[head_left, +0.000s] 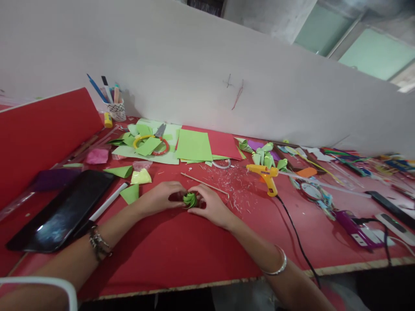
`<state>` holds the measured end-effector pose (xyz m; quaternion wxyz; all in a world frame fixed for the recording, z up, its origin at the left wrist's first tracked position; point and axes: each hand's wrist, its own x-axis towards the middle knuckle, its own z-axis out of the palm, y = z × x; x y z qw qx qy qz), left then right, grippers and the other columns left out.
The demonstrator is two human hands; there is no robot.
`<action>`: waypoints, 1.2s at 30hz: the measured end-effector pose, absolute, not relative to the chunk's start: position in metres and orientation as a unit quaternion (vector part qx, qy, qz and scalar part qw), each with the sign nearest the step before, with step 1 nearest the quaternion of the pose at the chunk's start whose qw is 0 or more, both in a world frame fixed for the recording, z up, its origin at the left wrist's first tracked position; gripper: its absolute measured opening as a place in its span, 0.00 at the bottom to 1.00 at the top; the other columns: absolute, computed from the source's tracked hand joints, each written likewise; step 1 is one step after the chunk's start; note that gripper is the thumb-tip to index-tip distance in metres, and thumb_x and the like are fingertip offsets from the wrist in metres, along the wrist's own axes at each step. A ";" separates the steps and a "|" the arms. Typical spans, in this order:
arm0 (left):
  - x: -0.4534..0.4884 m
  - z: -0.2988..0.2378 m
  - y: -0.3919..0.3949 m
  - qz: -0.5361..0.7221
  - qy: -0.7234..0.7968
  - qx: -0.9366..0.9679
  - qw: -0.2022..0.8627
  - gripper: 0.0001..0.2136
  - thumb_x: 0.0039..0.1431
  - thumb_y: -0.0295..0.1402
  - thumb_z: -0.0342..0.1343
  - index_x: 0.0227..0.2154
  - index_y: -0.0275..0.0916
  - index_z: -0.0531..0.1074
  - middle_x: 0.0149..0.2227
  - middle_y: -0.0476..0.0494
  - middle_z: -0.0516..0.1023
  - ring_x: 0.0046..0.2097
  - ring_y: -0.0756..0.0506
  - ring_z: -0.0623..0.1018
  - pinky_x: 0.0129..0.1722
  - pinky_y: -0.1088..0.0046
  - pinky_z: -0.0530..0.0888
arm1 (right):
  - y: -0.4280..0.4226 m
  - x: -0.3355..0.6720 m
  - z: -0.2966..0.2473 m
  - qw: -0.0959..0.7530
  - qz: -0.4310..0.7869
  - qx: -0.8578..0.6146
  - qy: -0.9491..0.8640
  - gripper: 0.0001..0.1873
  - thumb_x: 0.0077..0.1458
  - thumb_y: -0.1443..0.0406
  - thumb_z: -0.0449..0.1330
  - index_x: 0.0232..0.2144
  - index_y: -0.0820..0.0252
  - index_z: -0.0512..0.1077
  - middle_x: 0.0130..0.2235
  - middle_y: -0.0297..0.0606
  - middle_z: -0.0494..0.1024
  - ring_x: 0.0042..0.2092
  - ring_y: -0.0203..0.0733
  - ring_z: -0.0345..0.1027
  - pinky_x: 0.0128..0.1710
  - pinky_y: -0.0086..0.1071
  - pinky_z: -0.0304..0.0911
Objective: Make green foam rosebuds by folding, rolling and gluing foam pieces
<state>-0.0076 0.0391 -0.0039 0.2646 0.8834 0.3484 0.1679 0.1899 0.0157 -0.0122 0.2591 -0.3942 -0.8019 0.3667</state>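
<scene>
Between my two hands, low over the red tabletop, is a small green paper rosette (189, 199) with dark swirled folds. My left hand (165, 198) pinches its left side with thumb and fingers. From the right, my right hand (210, 203) grips it too, its fingers curled round the edge and partly hiding it. Just beyond them lies a thin wooden stick (205, 185). Cut green paper pieces (130, 194) and a small bag with yellow-green paper (141, 176) are near my left hand.
A yellow hot glue gun (266, 176) with a black cord lies to the right. Scissors (157, 140) rest on green sheets at the back. A black tablet (65, 211) is at left. A purple power strip (358, 231) sits at right, and a pen cup (116, 110) stands by the wall.
</scene>
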 end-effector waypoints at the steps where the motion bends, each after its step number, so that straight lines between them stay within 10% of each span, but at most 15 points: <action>1: -0.006 -0.004 0.039 0.175 0.349 0.883 0.261 0.09 0.52 0.37 0.53 0.33 0.36 0.69 0.32 0.47 0.72 0.34 0.50 0.71 0.34 0.78 0.66 | 0.016 0.190 -0.012 0.260 0.358 -0.400 -0.803 0.21 0.44 0.64 0.62 0.41 0.58 0.62 0.38 0.36 0.65 0.37 0.35 0.61 0.36 0.29 0.60; 36: 0.004 -0.013 0.035 0.255 0.349 0.870 0.238 0.04 0.53 0.30 0.50 0.33 0.39 0.64 0.36 0.47 0.69 0.38 0.49 0.69 0.38 0.74 0.67 | 0.020 0.197 -0.012 0.291 0.204 -0.401 -0.844 0.10 0.50 0.68 0.56 0.37 0.59 0.65 0.38 0.37 0.63 0.40 0.37 0.62 0.42 0.31 0.60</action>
